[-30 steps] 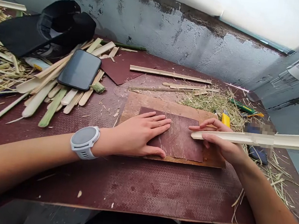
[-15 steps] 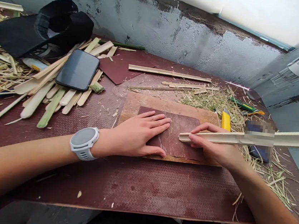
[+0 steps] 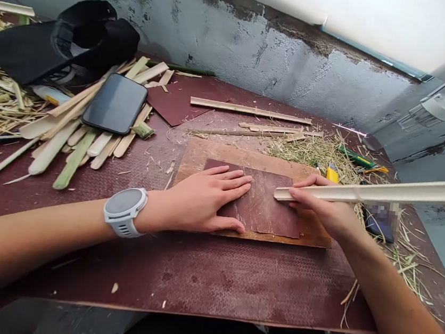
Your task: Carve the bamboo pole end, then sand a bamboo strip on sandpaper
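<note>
My left hand (image 3: 213,198) lies flat, fingers stretched out, on a dark red-brown sheet (image 3: 268,210) with a scratched surface. The sheet rests on a wooden board (image 3: 216,147) on the table. Between the thumb and fingers of my right hand (image 3: 322,205) is a long, pale bamboo strip (image 3: 400,191) with a hollowed face. Its near end is over the right part of the sheet, and its far end runs out of view at the right. Whether that near end touches the sheet I cannot tell. A yellow-handled cutter (image 3: 332,172) shows just behind my right hand.
Bamboo slats and a phone (image 3: 115,103) lie at the left, beside a black cap (image 3: 63,44). Thin shavings (image 3: 313,149) and a green-handled tool (image 3: 357,156) lie at the back right. Another bamboo strip (image 3: 251,109) lies near the wall. The table's front edge (image 3: 189,314) is close.
My right hand has moved slightly right and up with the bamboo strip, whose near end has shifted the same way. My left hand stays flat on the sheet.
</note>
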Tool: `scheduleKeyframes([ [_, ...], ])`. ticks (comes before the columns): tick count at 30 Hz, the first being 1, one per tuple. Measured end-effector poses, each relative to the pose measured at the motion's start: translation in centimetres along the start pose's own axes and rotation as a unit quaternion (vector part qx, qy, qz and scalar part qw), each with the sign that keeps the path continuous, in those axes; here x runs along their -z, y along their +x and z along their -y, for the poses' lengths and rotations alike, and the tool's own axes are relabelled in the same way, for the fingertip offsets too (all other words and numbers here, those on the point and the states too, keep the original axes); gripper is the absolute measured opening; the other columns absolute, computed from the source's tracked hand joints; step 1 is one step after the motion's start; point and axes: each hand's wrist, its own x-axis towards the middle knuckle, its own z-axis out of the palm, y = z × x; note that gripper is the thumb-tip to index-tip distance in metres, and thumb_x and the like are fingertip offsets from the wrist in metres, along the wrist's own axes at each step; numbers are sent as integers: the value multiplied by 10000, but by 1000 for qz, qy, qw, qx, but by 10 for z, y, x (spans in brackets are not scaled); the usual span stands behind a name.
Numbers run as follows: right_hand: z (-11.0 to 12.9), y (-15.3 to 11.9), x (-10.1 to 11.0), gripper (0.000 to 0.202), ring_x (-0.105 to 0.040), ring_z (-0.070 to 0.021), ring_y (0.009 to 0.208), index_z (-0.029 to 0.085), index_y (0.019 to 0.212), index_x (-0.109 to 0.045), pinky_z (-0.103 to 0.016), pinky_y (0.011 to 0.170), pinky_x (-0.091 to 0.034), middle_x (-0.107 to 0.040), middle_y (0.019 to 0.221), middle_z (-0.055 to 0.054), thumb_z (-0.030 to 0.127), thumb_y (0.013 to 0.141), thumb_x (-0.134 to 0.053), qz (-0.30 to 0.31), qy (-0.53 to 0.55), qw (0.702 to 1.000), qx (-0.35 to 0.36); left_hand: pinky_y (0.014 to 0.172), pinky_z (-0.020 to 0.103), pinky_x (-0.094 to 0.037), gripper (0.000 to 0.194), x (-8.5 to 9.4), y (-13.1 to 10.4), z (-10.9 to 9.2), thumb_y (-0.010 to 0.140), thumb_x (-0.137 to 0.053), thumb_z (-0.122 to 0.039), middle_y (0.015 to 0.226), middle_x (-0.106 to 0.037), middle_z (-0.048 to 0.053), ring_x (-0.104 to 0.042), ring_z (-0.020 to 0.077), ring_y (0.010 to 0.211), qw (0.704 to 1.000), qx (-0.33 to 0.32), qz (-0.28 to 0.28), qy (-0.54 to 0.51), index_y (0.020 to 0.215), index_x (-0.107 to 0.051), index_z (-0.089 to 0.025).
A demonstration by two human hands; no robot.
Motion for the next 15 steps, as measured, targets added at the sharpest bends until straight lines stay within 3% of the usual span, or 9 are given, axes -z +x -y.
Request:
scheduleKeyframes([
  [4, 0, -1, -6, 353, -780, -212, 779, 221, 844, -708, -325, 712, -680, -788, 884, -41, 467, 716, -926, 66, 6, 998, -19, 1318, 467, -241, 884, 0, 1, 0, 981, -471, -739, 1652, -422, 146, -374, 319, 1555, 1000, 1, 1, -5, 1556, -491, -68],
  [8, 1, -2, -7, 336, -782, -220, 796, 224, 836, -702, -315, 704, -675, -788, 887, -47, 469, 739, -910, 6, -1, 1000, 6, 1319, 464, -240, 888, 1, 1, -1, 976, -474, -745, 1655, -415, 146, -368, 322, 1558, 1000, 6, 2, -7, 1560, -488, -76],
  [15, -1, -6, -3, 302, -784, -230, 807, 252, 850, -697, -341, 731, -679, -790, 925, -42, 462, 764, -896, 15, -3, 1000, 21, 1310, 488, -260, 893, 3, 2, -2, 978, -459, -751, 1659, -424, 150, -386, 327, 1549, 1000, 3, 9, -1, 1573, -468, -84],
])
